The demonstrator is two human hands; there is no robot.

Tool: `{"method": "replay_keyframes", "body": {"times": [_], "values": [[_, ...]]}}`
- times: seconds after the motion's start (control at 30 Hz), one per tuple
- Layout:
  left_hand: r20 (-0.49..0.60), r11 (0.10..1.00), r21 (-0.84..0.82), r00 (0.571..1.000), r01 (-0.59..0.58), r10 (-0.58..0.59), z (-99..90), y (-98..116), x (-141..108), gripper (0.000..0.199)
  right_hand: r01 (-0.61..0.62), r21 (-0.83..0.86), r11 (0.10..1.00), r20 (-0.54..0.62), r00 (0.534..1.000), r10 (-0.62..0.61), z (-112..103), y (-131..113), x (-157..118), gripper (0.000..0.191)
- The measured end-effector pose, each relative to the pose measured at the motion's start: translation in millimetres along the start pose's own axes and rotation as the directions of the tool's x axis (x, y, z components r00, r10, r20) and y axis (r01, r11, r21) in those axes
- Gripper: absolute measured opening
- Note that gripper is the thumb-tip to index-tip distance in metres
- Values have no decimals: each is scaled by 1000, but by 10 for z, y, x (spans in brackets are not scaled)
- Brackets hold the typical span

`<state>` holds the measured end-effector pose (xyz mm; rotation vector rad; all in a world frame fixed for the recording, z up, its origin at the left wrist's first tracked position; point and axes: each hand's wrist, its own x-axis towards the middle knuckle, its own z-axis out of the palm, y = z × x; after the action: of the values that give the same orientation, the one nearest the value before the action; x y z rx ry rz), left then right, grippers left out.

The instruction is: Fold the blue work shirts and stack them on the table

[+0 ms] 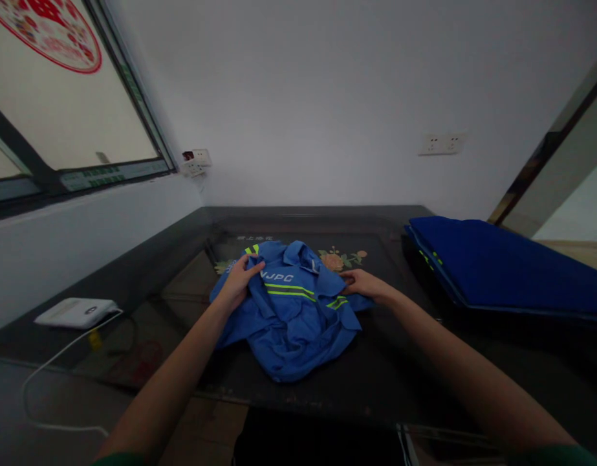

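Observation:
A blue work jacket [298, 323] with yellow-green stripes and white lettering lies rumpled on the dark tabletop, its collar toward the far side. At the jacket's left shoulder area, my left hand [238, 278] pinches the cloth between thumb and fingers. On the opposite side, my right hand [361, 283] grips the fabric near the front edge, with some fingertips tucked out of sight behind it. Folds hide parts of the sleeves and the lower front.
Folded dark blue cloth [511, 265] with yellow-green bits at its edge is piled at the right. A white device [77, 312] with a white cable [29, 388] sits at the left. Behind the dark table [390, 382] stands a wall with sockets [442, 144]; a window is at left.

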<state>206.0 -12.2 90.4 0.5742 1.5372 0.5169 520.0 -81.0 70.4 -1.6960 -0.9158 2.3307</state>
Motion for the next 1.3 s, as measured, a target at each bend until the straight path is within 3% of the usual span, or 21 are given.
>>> {"method": "replay_keyframes", "body": {"times": [0.07, 0.13, 0.23, 0.3, 0.33, 0.37, 0.43, 0.5, 0.53, 0.67, 0.8, 0.9, 1.03, 1.17, 1.23, 1.3], "values": [[-81, 993, -56, 992, -103, 99, -47, 142, -106, 48, -11, -63, 998, -32, 999, 9, -147, -11, -271, 34], [-185, 971, -30, 956, -236, 227, -123, 319, -224, 44, -26, -167, 986, -124, 992, 6, -350, -31, -581, 36], [-303, 909, 165, 858, -382, 416, -316, 601, -445, 39, -44, -329, 943, -311, 948, -64, -674, -36, -1053, 45], [-304, 835, 381, 798, -398, 520, -502, 739, -596, 37, -66, -440, 895, -433, 889, -147, -832, 14, -1312, 53], [-251, 787, 492, 805, -372, 538, -607, 778, -657, 38, -80, -496, 864, -468, 864, -188, -879, 59, -1410, 57], [-158, 732, 591, 841, -339, 517, -713, 793, -704, 39, -93, -545, 833, -473, 854, -214, -902, 116, -1480, 60], [84, 605, 740, 933, -294, 351, -899, 761, -746, 45, -101, -619, 779, -403, 892, -205, -888, 247, -1542, 62], [234, 478, 824, 952, -303, 199, -997, 684, -730, 52, -90, -679, 729, -299, 940, -162, -827, 363, -1518, 56], [258, 431, 845, 947, -316, 190, -999, 647, -709, 54, -81, -701, 708, -265, 952, -153, -795, 402, -1484, 52], [349, 367, 822, 895, -435, 278, -696, 611, -577, 52, -87, -699, 710, -272, 950, -152, -739, 408, -1294, 45], [528, 404, 739, 836, -539, 148, -226, 671, -366, 52, -87, -622, 778, -291, 948, -126, -800, 327, -1130, 42], [566, 460, 733, 825, -502, -2, 13, 662, -198, 56, -45, -600, 799, -320, 929, -188, -854, 271, -1080, 39], [553, 464, 749, 832, -473, -44, 234, 608, -57, 60, 9, -587, 810, -294, 929, -224, -848, 139, -1032, 39], [592, 452, 751, 794, -481, -139, 441, 590, -3, 47, -35, -630, 776, -286, 939, -190, -776, -16, -877, 37], [603, 513, 728, 781, -455, -162, 512, 598, -3, 40, -69, -641, 765, -262, 956, -134, -734, -50, -786, 44], [584, 637, 681, 793, -361, -175, 537, 614, -27, 37, -72, -623, 779, -204, 976, -74, -697, -41, -726, 44]]}}
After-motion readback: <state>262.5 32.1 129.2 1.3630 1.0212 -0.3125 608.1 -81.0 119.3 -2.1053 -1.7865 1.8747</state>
